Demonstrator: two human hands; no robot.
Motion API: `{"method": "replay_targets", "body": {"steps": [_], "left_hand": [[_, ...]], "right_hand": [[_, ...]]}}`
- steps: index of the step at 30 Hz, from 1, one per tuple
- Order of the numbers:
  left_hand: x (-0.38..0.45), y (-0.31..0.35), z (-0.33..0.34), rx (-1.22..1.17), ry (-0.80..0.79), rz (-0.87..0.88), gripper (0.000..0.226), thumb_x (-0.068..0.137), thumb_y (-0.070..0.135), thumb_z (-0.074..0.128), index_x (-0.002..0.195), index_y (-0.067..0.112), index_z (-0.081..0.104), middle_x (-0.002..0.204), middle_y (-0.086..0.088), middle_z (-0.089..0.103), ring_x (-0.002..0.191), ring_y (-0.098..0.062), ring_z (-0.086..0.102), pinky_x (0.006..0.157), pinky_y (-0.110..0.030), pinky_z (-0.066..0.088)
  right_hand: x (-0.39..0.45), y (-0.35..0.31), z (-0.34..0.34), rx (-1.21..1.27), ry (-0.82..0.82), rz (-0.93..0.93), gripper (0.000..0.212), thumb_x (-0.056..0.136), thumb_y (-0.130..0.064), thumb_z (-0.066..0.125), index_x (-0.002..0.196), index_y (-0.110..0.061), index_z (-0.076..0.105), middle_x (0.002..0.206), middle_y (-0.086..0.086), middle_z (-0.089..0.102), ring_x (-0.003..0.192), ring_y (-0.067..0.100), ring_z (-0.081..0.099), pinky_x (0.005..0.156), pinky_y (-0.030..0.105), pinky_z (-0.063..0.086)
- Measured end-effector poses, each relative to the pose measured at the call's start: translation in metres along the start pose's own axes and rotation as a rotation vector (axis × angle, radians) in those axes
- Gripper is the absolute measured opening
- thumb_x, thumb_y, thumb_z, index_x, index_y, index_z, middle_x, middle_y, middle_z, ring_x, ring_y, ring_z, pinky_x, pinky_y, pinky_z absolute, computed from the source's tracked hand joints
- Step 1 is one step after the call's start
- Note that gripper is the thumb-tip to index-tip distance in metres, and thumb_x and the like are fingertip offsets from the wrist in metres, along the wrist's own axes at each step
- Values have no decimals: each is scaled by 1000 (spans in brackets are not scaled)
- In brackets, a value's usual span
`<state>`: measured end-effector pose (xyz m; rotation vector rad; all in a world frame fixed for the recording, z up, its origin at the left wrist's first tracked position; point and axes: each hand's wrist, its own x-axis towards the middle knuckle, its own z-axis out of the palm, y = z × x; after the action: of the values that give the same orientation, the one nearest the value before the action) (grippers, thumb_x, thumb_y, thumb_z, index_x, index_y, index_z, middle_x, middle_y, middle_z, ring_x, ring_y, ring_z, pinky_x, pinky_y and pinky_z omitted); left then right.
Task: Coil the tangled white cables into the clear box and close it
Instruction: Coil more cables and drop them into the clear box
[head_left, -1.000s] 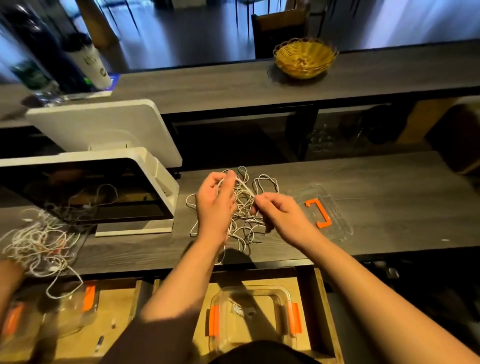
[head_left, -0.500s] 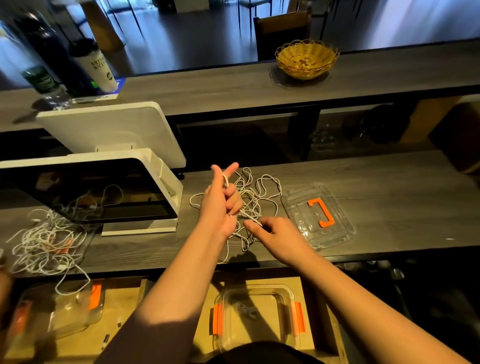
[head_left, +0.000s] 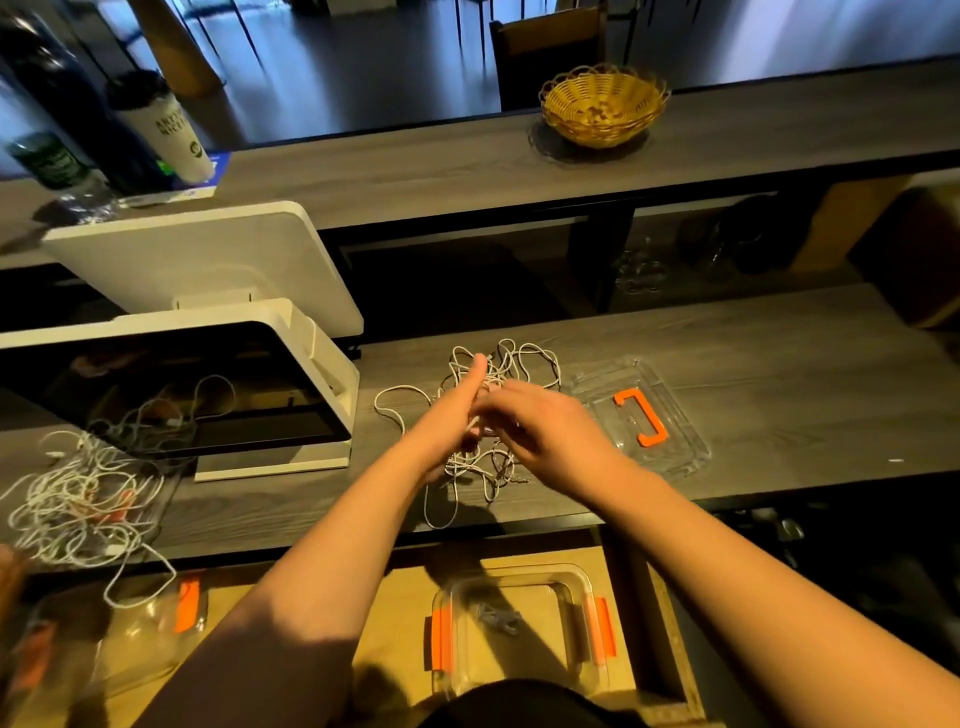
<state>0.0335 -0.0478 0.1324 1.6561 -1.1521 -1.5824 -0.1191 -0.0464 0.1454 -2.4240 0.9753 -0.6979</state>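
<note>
A tangle of white cables (head_left: 524, 364) lies on the dark wooden counter (head_left: 779, 364). My left hand (head_left: 451, 415) is over the tangle with its thumb up, holding white cable wound round its fingers. My right hand (head_left: 545, 423) is just to its right and pinches a strand close to the left fingers. The clear lid (head_left: 670, 447) with an orange handle lies flat to the right of the tangle. The clear box (head_left: 587, 582) with orange clips stands open on the lower wooden shelf below my arms, with a small item inside.
A white screen on a stand (head_left: 208, 384) is at the left. A second heap of white cables (head_left: 78, 499) lies at the far left over another clear box (head_left: 140, 634). A yellow wicker basket (head_left: 605, 104) and bottles (head_left: 161, 130) stand on the upper counter.
My right hand rose from the front of the tangle up to my left hand's fingers. My left hand stays raised with its thumb up.
</note>
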Motion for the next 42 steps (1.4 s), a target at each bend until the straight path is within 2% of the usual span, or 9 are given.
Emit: {"method": "replay_targets", "body": {"steps": [2, 6, 13, 17, 21, 26, 31, 38, 42], "left_hand": [[-10, 1, -2, -246, -288, -123, 88, 75, 90, 15, 72, 13, 57, 65, -4, 43, 54, -14, 30, 47, -21, 25], [-24, 3, -9, -355, -594, -64, 82, 75, 83, 34, 111, 16, 66, 66, 1, 30, 53, -10, 15, 46, -22, 11], [-24, -2, -18, -51, 91, 200, 47, 100, 48, 32, 132, 24, 58, 80, 3, 63, 70, -7, 56, 66, -19, 45], [-21, -2, -10, -678, 117, 187, 49, 101, 48, 29, 129, 22, 59, 122, -15, 66, 114, -23, 64, 101, -38, 48], [-14, 5, -9, -1152, 173, 233, 51, 101, 51, 28, 131, 23, 58, 81, -6, 65, 76, -15, 64, 86, -37, 52], [-7, 4, -14, -1007, 354, 272, 48, 102, 48, 26, 130, 20, 54, 61, 5, 34, 50, -5, 26, 44, -19, 26], [4, -10, -23, -364, 549, 262, 42, 103, 48, 25, 122, 30, 58, 62, 9, 31, 51, -4, 26, 48, -24, 23], [12, -15, -20, 145, 584, 120, 41, 103, 46, 25, 116, 27, 59, 111, -15, 64, 90, -28, 59, 67, -29, 36], [15, -10, -33, 315, 497, 67, 46, 102, 49, 28, 118, 22, 62, 116, -4, 64, 101, -20, 55, 77, -28, 36]], "right_hand": [[11, 5, -11, -103, 92, 66, 30, 88, -41, 56, 105, -18, 63, 84, -6, 65, 79, 18, 64, 68, 35, 53], [23, 21, -30, 54, 171, 199, 42, 73, -55, 68, 83, -15, 63, 64, -5, 52, 60, 13, 47, 57, 30, 39], [6, 42, -22, 377, 32, 354, 13, 91, -27, 60, 81, -19, 65, 70, 1, 62, 62, 11, 53, 61, 35, 46], [-3, 30, 11, 332, -64, 333, 12, 98, -23, 48, 105, -20, 58, 78, -5, 58, 69, 12, 54, 64, 30, 45], [-9, 14, 38, 223, -134, 228, 17, 100, -24, 44, 102, -14, 57, 90, -3, 55, 82, 11, 51, 73, 25, 39], [-17, 5, 42, 213, -212, 208, 22, 100, -35, 43, 98, -20, 58, 84, -3, 62, 75, 11, 54, 67, 32, 42], [-18, 3, 36, 2, -273, 175, 43, 94, -28, 55, 136, -20, 47, 122, 0, 62, 108, 15, 60, 93, 29, 49], [20, 8, 11, -441, -333, 186, 39, 95, -53, 45, 93, -17, 62, 85, 1, 67, 83, 21, 63, 85, 35, 44], [29, 15, -13, -164, -370, 116, 19, 96, -38, 52, 90, -20, 57, 80, -4, 60, 72, 14, 54, 67, 28, 40]]}}
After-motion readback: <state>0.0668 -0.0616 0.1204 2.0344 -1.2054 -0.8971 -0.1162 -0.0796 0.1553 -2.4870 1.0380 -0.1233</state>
